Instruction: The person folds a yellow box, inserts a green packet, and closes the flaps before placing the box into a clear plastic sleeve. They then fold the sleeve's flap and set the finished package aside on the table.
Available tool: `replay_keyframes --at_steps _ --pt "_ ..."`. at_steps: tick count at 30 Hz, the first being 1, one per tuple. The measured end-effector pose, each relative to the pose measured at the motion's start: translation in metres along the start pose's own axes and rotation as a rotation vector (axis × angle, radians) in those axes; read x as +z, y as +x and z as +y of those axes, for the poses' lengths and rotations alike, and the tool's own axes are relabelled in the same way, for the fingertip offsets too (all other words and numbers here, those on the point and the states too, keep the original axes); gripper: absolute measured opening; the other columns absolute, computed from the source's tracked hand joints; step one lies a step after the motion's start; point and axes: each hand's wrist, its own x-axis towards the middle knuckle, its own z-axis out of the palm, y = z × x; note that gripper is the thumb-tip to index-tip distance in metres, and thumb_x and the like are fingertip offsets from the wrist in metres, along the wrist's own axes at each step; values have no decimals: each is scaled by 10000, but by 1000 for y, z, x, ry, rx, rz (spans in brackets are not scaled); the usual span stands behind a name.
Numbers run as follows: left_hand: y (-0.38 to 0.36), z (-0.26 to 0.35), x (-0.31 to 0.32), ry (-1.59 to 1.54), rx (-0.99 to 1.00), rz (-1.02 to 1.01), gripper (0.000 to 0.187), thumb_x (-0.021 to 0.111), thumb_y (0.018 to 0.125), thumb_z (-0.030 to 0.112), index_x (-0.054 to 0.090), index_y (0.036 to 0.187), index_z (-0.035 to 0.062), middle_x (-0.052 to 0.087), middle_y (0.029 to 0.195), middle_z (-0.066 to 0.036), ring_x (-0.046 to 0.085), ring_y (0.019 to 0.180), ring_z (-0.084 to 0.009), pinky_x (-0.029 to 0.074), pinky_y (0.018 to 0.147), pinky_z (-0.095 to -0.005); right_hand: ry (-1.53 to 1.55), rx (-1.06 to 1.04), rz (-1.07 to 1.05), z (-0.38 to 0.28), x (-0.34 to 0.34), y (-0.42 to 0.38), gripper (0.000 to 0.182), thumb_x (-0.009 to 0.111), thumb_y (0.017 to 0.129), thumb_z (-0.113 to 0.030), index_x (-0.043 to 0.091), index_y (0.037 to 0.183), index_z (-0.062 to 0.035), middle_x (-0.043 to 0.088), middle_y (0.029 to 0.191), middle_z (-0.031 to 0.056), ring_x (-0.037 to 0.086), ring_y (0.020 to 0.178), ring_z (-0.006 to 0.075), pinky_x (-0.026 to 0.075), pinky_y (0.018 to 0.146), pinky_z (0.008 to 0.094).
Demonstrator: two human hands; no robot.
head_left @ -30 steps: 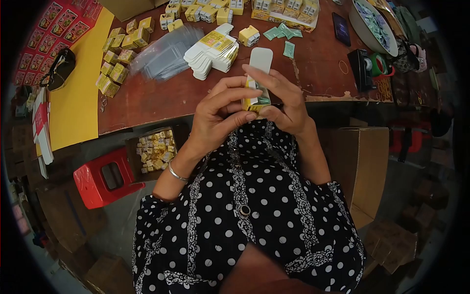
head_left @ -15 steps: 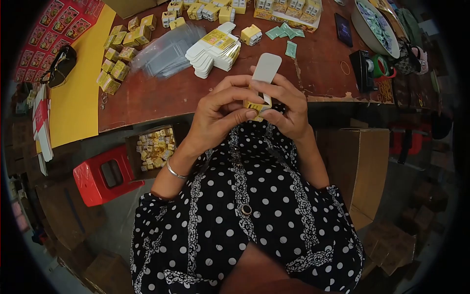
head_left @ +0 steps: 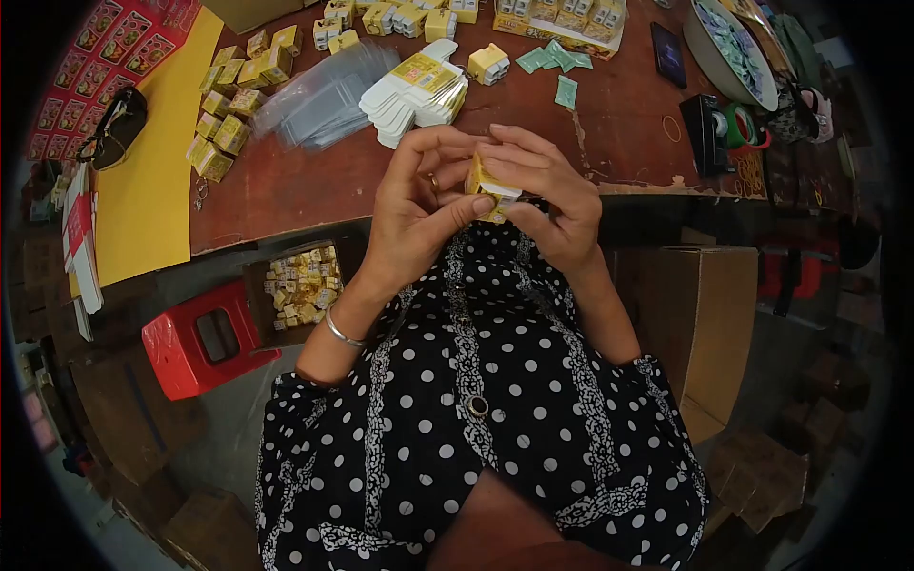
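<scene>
Between my hands, in front of my chest, is a small yellow and white carton (head_left: 489, 203). My left hand (head_left: 424, 200) grips its left side, thumb on the near face. My right hand (head_left: 557, 195) lies over its top and right side, with the fingers on the folded-down lid and the thumb at the near edge. The inside of the carton is hidden. Just beyond my hands, a stack of flat unfolded cartons (head_left: 417, 90) lies on the table, next to clear plastic sheets (head_left: 328, 100). One small finished-looking box (head_left: 488, 64) stands behind them.
On the red-brown table (head_left: 628, 143) lie several green sachets (head_left: 566, 91), a phone (head_left: 668, 55) and groups of yellow boxes (head_left: 231, 136). A basin (head_left: 728, 57) of sachets stands at right. Below are a red stool (head_left: 205, 338), a carton of small boxes (head_left: 303, 285) and a cardboard box (head_left: 709, 333).
The carton's white flap stood upright before and is now folded down over the opening. My right fingers have come down onto the top, and my left fingers have lifted and spread slightly.
</scene>
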Motion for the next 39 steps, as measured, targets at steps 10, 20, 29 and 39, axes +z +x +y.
replay_keyframes --at_steps 10,20,29,39 --pt "-1 11 6 152 -33 -12 534 690 918 -85 429 1372 12 529 1357 -113 596 1275 -222 584 950 -289 176 297 111 -7 4 -1 176 792 826 17 736 992 -6 757 1113 101 670 1101 248 551 941 345" --pt "-4 10 7 194 -71 -25 503 656 931 -107 459 1379 10 525 1379 -92 599 1240 -174 575 951 -268 206 196 118 1 4 -1 88 769 867 8 704 926 13 743 1053 109 689 1005 228 555 877 339" --pt "-7 -2 3 84 -54 -2 230 660 961 -39 625 1185 5 501 1423 -96 604 1154 -124 538 932 -265 -11 -69 61 11 0 -2 137 798 826 -31 722 938 -10 751 1072 127 696 1043 325 566 891 398" --pt "6 20 -49 913 168 155 190 696 910 1 653 1089 48 615 1256 -151 612 1186 -291 518 952 -368 -187 -42 -47 8 -2 -1 401 721 932 -158 643 1282 22 656 1315 188 620 1236 339 537 989 418"
